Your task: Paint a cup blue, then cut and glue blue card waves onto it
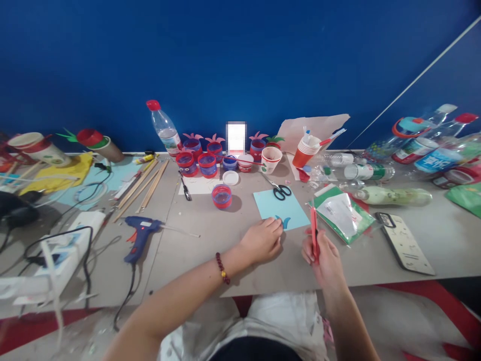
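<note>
My left hand [263, 239] rests on the table with curled fingers, its fingertips at the lower edge of a light blue sheet [263, 198]. Beside those fingertips lies a darker blue curved paper cutout [286, 222]; anything beneath the fingers is hidden. Raised above the table on the right, my right hand [325, 255] is closed around a red utility knife [314, 225], which points upward. Black-handled scissors [281, 192] lie on the light blue sheet. Left of the sheet stands a small red and blue cup [222, 196].
Red and blue cups [208, 164] line the wall. A glue gun [141, 235], wooden sticks [141, 188] and a power strip [71, 245] lie to the left. On the right are a green packet [343, 213], a phone [406, 245] and plastic bottles [398, 196].
</note>
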The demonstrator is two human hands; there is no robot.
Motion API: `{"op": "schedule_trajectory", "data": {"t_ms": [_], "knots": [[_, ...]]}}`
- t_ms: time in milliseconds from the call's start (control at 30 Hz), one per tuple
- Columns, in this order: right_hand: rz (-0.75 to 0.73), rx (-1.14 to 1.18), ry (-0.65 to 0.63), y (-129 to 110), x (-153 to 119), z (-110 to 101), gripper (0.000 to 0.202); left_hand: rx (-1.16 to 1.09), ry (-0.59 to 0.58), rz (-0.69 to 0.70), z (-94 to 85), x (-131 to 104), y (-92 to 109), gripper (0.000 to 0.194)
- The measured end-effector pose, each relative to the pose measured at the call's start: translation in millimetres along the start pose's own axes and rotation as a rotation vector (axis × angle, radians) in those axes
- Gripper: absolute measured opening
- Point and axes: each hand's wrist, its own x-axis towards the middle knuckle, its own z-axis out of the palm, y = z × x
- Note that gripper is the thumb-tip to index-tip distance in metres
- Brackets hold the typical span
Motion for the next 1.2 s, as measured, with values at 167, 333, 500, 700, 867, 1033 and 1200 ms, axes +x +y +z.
{"op": "schedule_trajectory", "data": {"t_ms": [167,333,500,700,867,1033,1200], "knots": [[-0.102,-0.017,-0.076,-8,-6,-1,0.047,0.011,0.010,0.007,3.1,0,0,0.040],[-0.156,0.027,-0.153,-12,-7,-9,0.036,0.094,0.004,0.005,0.5,3,1,0.041],[-0.243,0.044,-0.295,-14,-4,-15,0.047,0.157,-0.003,0.054,6.2,9,1,0.036],[-0.431,-0.352,-0.073,1,-3,-22,0.037,0.031,-0.007,0.049,6.1,6,-4,0.043],[-0.841,-0.900,0.197,13,-4,-13,0.011,-0.060,-0.045,0.030,-10.6,6,-6,0.043],[-0.885,-1.095,0.233,18,-4,-4,0.022,-0.107,-0.058,-0.042,-13.2,11,2,0.047],[-0.735,-1.090,0.215,22,-7,2,0.027,-0.071,-0.017,-0.105,-3.4,13,8,0.043]]}}
